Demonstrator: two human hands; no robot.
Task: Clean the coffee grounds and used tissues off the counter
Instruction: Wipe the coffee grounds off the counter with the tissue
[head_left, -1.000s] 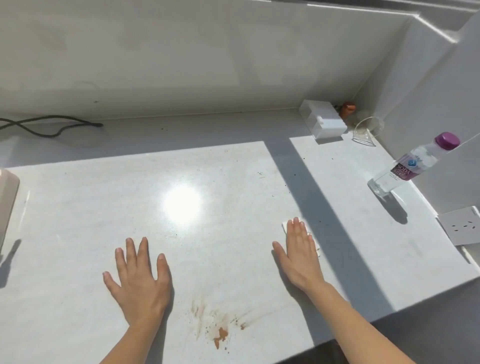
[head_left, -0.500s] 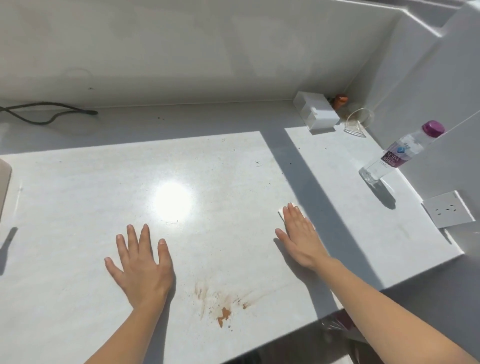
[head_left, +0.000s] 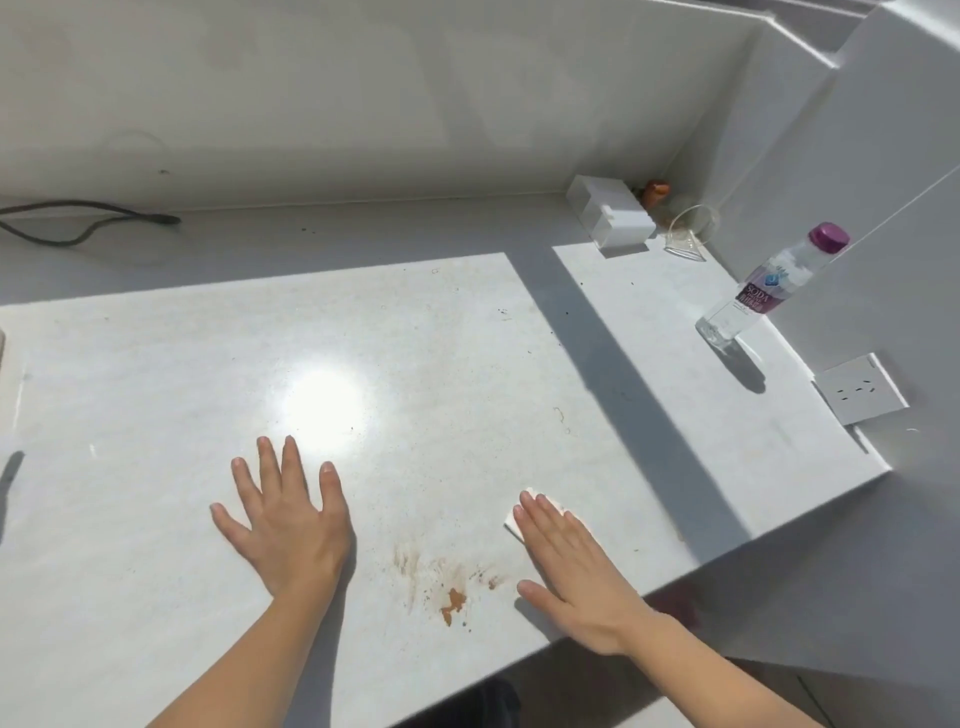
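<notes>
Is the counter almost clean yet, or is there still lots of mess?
Not yet. Done: most of the white stone counter looks clear. In hand: the right hand presses a folded white tissue flat; the left hand rests open. Left: the brown coffee smear between the hands, dark specks farther back, and that tissue.

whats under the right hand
A white tissue lies flat under the right hand, pressed to the counter. Only its edge near the fingertips shows; the rest is covered.
</notes>
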